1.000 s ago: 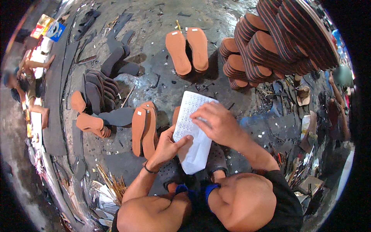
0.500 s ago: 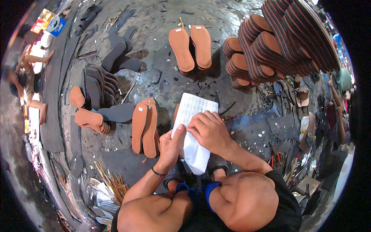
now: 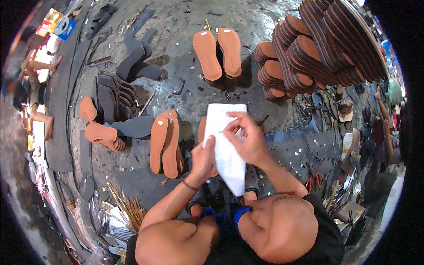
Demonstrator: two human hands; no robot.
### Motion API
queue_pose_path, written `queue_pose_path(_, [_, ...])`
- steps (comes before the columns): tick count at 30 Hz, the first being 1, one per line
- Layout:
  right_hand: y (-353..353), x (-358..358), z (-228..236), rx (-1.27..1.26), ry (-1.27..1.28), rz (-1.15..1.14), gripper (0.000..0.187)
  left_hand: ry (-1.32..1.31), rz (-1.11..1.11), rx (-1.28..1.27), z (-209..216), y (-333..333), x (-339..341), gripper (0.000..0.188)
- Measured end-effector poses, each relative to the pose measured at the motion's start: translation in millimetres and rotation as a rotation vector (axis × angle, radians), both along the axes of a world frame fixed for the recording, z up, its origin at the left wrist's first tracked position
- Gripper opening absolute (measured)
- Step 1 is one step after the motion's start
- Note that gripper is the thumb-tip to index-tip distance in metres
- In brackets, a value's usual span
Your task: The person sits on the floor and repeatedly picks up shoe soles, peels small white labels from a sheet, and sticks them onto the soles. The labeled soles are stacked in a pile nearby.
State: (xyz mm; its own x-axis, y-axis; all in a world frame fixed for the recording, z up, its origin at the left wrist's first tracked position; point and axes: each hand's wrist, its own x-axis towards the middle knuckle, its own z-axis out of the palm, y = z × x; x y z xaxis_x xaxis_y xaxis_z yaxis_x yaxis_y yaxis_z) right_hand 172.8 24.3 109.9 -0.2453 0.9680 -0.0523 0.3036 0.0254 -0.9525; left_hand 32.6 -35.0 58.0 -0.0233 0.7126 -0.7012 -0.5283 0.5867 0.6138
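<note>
A long white paper sheet (image 3: 225,152) with rows of small print near its top lies tilted over my shins. My left hand (image 3: 203,159) grips its left edge, thumb on top. My right hand (image 3: 247,139) is over the sheet's upper right part, fingers curled and fingertips drawn together; whatever they pinch is too small to make out. Left of the sheet lie overlapping tan insoles (image 3: 170,145), the upper one bearing a small white label. Another tan insole (image 3: 201,128) is mostly hidden behind the sheet. Beyond stand two tan insole stacks (image 3: 207,55) with white labels on top.
Tall piles of tan and dark soles (image 3: 309,53) fill the far right. Dark soles (image 3: 108,95) and a smaller tan stack (image 3: 102,134) sit at left. Orange-handled scissors (image 3: 314,181) lie at right, thin sticks (image 3: 126,201) at lower left. Other people sit at both edges.
My right hand has lifted and shifted right, its fingers rearranged over the sheet. The sheet has turned slightly more upright, and my left hand has moved a little lower along its edge.
</note>
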Motion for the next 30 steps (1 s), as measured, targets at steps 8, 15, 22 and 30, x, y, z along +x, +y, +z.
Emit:
queue_pose_path(8, [31.8, -8.3, -118.2, -0.588, 0.324, -0.381, 0.042, 0.603, -0.753, 0.527, -34.4, -13.4, 13.3, 0.035])
queue_pose_path(15, [36.1, -36.0, -159.8, -0.371, -0.030, -0.284, 0.044, 1.421, -0.735, 0.687, -71.3, 16.1, -41.1, 0.061])
queue_pose_path(22, [37.2, -36.9, -168.2, -0.186, -0.264, -0.222, 0.054, 1.493, -0.854, 0.585, -90.6, 23.2, -24.7, 0.092])
queue_pose_path(30, [25.3, -30.9, -176.7, -0.256, 0.098, -0.292, 0.048, 1.308, -0.440, 0.627, -6.3, 28.8, -71.4, 0.081])
